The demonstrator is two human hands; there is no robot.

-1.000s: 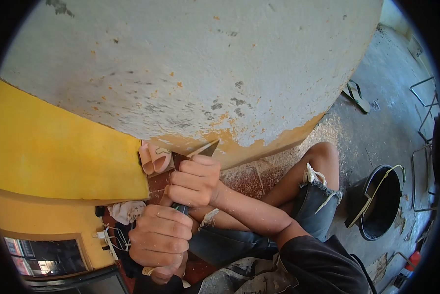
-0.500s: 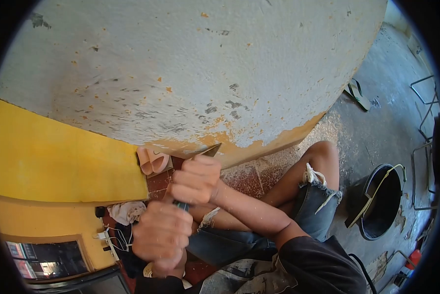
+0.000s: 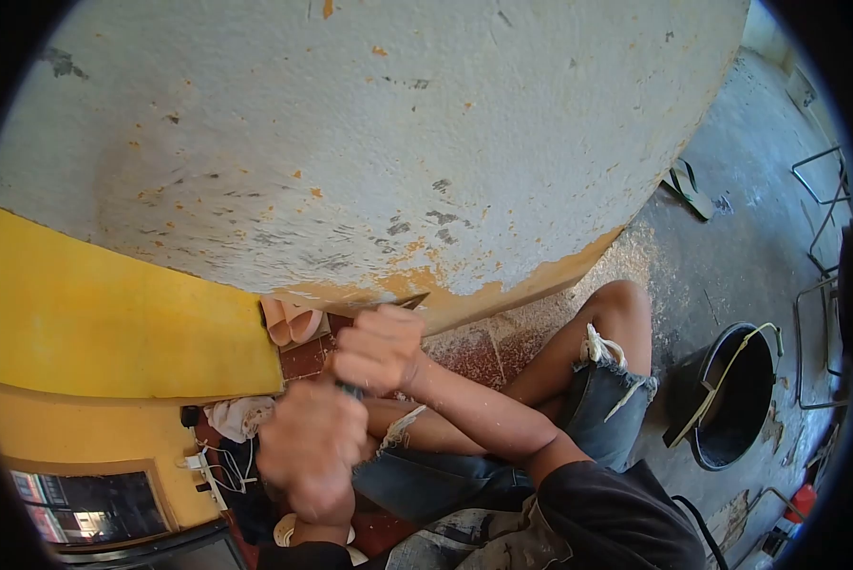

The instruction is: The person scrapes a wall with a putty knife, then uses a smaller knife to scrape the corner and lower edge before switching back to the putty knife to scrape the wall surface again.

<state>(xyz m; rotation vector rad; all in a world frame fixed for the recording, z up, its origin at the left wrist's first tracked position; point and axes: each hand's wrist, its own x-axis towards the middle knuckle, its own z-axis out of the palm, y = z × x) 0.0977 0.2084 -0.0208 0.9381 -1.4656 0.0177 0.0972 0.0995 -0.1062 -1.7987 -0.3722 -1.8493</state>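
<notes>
A scraper [image 3: 414, 302] with a pointed metal blade lies against the lower edge of the pale, peeling wall [image 3: 369, 123]. My right hand [image 3: 379, 350] is wrapped round it just behind the blade. Below, my left hand [image 3: 312, 442], smeared by motion, is closed round the rear of the same tool. Only a little of the dark handle shows between the two fists. Around the blade tip, grey-white paint gives way to bare orange-yellow patches, with grey scrape marks above.
Pale flakes cover the red tiles [image 3: 464, 353] beside my bent knee. A black bucket [image 3: 728, 399] stands on the grey floor at right, near a flip-flop [image 3: 691, 195]. Pink slippers [image 3: 292, 321], a white cloth [image 3: 239, 416] and a power strip with cables [image 3: 213, 484] lie at left.
The wall sits slightly lower in view. Less of the blade and handle shows than before. Both hands still grip the scraper, with the blade still at the wall's lower edge.
</notes>
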